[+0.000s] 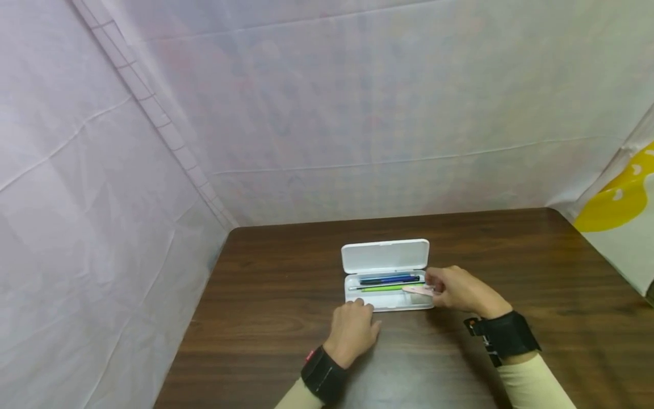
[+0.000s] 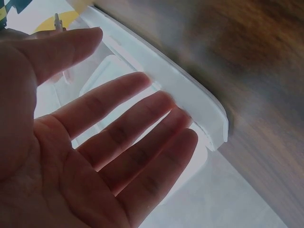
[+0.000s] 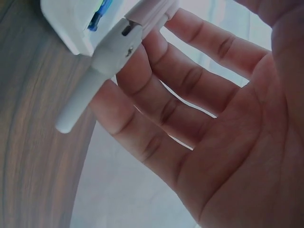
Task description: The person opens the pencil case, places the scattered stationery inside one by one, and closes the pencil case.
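Note:
A white pencil case (image 1: 385,308) lies on the table with its lid (image 1: 385,257) raised at the back. My left hand (image 1: 352,329) rests at the case's front left edge, and in the left wrist view its fingers (image 2: 137,121) are nearly straight along the case wall (image 2: 175,88). At the case's right end, my right hand (image 1: 465,292) pinches a pink and white drawing compass (image 3: 118,47) by its hinge end. The compass legs reach over the case. Inside lie blue pens (image 1: 389,279) and a green pencil (image 1: 390,288).
The brown wooden table (image 1: 276,284) extends around the case on every side. Pale cloth (image 1: 357,113) hangs behind the table and on the left. A yellow patterned sheet (image 1: 620,196) shows at the right.

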Demonstrator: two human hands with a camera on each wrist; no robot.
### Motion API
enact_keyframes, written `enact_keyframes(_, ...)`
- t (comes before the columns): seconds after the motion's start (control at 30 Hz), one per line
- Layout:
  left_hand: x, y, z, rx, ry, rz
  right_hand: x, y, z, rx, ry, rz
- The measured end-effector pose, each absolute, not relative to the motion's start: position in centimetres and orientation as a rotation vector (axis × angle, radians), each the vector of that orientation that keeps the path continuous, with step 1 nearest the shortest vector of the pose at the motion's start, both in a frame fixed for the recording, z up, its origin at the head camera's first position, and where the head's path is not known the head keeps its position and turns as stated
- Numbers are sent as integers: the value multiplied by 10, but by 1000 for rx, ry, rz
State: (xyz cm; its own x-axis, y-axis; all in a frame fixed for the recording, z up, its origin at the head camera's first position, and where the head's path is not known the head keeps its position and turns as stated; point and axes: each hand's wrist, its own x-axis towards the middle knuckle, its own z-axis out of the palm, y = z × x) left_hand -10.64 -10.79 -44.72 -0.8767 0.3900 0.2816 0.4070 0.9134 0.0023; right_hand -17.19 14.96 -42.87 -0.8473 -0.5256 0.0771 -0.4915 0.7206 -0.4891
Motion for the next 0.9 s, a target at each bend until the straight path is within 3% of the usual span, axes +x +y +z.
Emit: enact_keyframes(0.9, -106, -108, -445, -596, -2807, -87, -187, 108, -417, -897, 2832, -788)
